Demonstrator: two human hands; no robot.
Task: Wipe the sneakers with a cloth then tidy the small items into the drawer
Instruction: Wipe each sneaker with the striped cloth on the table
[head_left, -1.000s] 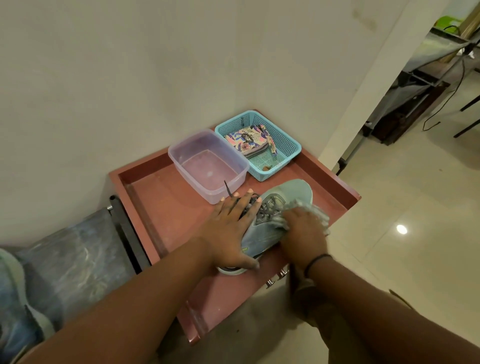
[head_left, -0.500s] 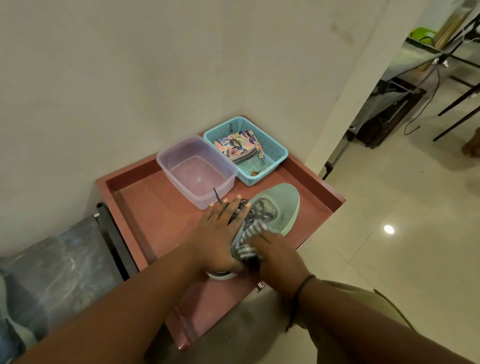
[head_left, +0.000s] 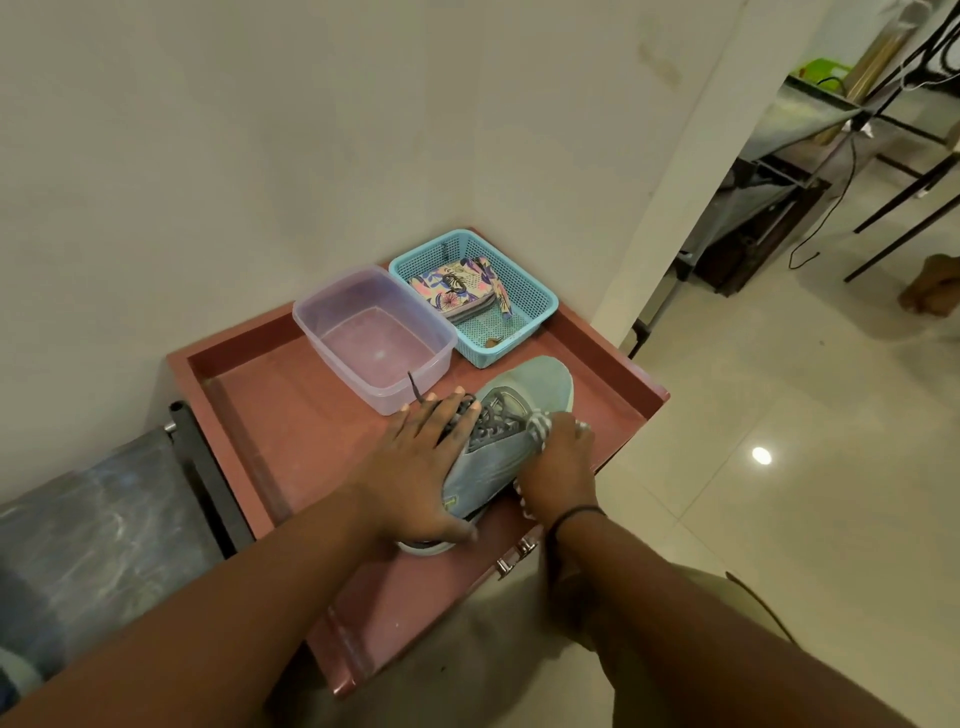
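Note:
A pale green sneaker (head_left: 524, 400) with grey laces lies on the red cabinet top (head_left: 291, 431), toe pointing away from me. My left hand (head_left: 421, 467) lies over its heel and laces, fingers straight, thumb wrapped round the near side. My right hand (head_left: 558, 462) grips a striped grey-and-white cloth (head_left: 540, 423) and presses it on the sneaker's right side. A teal basket (head_left: 540, 306) at the back holds a floral pouch (head_left: 454, 283), a pen-like item and a small brown piece. A metal drawer handle (head_left: 511, 556) shows below the front edge.
A clear plastic tub (head_left: 363, 338) holding a little water stands left of the basket, against the wall. A grey covered surface (head_left: 98, 530) lies to the left. Tiled floor (head_left: 779, 467) opens to the right, with a metal table and chair legs beyond.
My right hand slid the cloth back along the sneaker toward the heel, then forward again to its right side by the laces. My left hand kept holding the shoe in place.

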